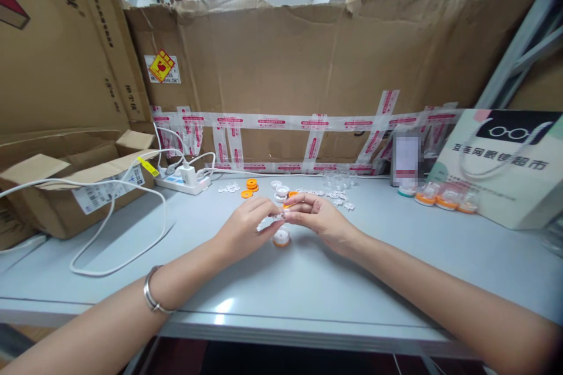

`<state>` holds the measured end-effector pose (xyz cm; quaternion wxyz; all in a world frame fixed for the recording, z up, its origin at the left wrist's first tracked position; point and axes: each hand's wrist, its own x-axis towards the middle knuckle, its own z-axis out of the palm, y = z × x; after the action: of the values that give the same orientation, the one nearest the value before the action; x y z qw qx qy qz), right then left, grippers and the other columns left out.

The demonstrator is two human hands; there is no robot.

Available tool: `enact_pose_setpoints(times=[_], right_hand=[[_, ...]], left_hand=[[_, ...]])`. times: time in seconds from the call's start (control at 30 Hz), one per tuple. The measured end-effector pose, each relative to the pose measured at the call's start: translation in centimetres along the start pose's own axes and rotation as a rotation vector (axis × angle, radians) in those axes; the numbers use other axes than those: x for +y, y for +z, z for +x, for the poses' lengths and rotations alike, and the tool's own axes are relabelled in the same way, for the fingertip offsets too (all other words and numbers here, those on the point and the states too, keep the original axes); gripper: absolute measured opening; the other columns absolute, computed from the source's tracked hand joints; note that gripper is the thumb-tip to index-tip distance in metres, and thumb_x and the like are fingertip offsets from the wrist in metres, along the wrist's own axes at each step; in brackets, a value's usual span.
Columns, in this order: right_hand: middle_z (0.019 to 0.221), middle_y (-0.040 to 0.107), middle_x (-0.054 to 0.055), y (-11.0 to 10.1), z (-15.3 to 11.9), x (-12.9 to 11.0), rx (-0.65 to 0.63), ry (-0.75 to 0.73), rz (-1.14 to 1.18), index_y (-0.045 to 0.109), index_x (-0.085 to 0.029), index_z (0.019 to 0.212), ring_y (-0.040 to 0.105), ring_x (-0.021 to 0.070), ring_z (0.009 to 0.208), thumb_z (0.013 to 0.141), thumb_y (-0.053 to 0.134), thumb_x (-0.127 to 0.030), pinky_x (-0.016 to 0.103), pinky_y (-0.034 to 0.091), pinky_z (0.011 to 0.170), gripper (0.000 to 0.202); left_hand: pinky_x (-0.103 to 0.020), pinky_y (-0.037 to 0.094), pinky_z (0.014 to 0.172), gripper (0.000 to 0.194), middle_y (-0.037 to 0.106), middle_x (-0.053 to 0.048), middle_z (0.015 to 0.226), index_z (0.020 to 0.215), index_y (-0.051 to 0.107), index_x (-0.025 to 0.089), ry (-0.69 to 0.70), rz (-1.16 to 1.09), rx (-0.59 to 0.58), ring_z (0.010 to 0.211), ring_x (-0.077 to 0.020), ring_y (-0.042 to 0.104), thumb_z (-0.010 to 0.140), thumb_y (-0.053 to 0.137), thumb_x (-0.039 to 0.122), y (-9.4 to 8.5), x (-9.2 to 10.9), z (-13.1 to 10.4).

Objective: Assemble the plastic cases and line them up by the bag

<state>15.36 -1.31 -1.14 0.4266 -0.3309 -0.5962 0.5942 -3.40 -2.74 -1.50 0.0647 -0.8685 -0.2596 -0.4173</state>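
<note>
My left hand (246,228) and my right hand (328,222) meet over the middle of the table, fingers closed in a pinch. Between their fingertips is a small white plastic piece (277,218) with an uneven edge; the fingers cover part of it. Just below them a round white-and-orange case (281,238) rests on the table, touching neither hand as far as I can see. Behind the hands lie orange discs (251,184), stacked white rings (281,192) and scattered small white pieces (338,196). A bit of orange shows by the right fingers; whether it is held, I cannot tell.
More white pieces (229,187) lie at the back left, clear domes (339,178) at the back right. Capped orange-and-white cases (447,198) stand before a paper bag (497,170), beside a phone (405,158). A power strip (185,183) and white cable loop occupy the left.
</note>
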Motion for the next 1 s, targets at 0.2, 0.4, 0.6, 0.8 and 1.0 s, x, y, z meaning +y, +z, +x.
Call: enact_pose_setpoints(times=[0.2, 0.4, 0.6, 0.8, 1.0], right_hand=[[0.081, 0.068, 0.002, 0.0, 0.0, 0.0, -0.037, -0.032, -0.035, 0.066, -0.019, 0.079, 0.063, 0.0162, 0.081, 0.062, 0.075, -0.032, 0.035, 0.045, 0.084, 0.023], [0.084, 0.066, 0.001, -0.1, 0.0, -0.3, 0.057, -0.225, -0.166, 0.066, -0.020, 0.076, 0.061, 0.0156, 0.084, 0.065, 0.072, -0.030, 0.034, 0.045, 0.085, 0.016], [0.085, 0.065, 0.002, 0.1, 0.2, -0.2, 0.022, -0.274, -0.282, 0.066, -0.021, 0.080, 0.061, 0.0162, 0.083, 0.068, 0.068, -0.031, 0.033, 0.047, 0.081, 0.015], [0.089, 0.069, 0.006, -6.8, 0.5, -4.1, 0.154, -0.049, -0.817, 0.064, -0.019, 0.084, 0.062, 0.0200, 0.084, 0.071, 0.062, -0.042, 0.030, 0.047, 0.073, 0.027], [0.065, 0.066, 0.004, -14.3, 0.5, -3.8, 0.241, 0.291, -1.277, 0.063, -0.017, 0.067, 0.060, 0.0187, 0.061, 0.058, 0.070, -0.038, 0.026, 0.040, 0.052, 0.023]], left_hand=[[-0.026, 0.046, 0.066, 0.008, 0.062, -0.004, 0.075, 0.084, 0.058, 0.015, 0.026, -0.006, -0.017, 0.071, -0.0139, 0.057, 0.085, 0.050, 0.016, 0.0, 0.2, -0.1], [-0.024, 0.049, 0.063, 0.016, 0.068, -0.004, 0.080, 0.090, 0.064, 0.016, -0.340, -0.333, -0.065, 0.069, -0.0131, 0.061, 0.080, 0.060, 0.028, -0.6, 0.2, 0.3], [-0.025, 0.051, 0.065, 0.012, 0.066, -0.004, 0.074, 0.077, 0.062, 0.012, -0.557, -0.622, -0.130, 0.068, -0.0131, 0.062, 0.076, 0.063, 0.025, -0.3, -0.5, 0.3], [-0.025, 0.051, 0.062, 0.014, 0.066, -0.004, 0.073, 0.075, 0.062, 0.013, -0.540, -0.507, -0.062, 0.066, -0.0126, 0.061, 0.076, 0.063, 0.026, -0.5, -0.7, 0.3], [-0.025, 0.051, 0.062, 0.012, 0.066, -0.004, 0.072, 0.075, 0.062, 0.012, -0.514, -0.477, -0.066, 0.065, -0.0124, 0.061, 0.076, 0.063, 0.024, -0.5, -1.2, 0.1]])
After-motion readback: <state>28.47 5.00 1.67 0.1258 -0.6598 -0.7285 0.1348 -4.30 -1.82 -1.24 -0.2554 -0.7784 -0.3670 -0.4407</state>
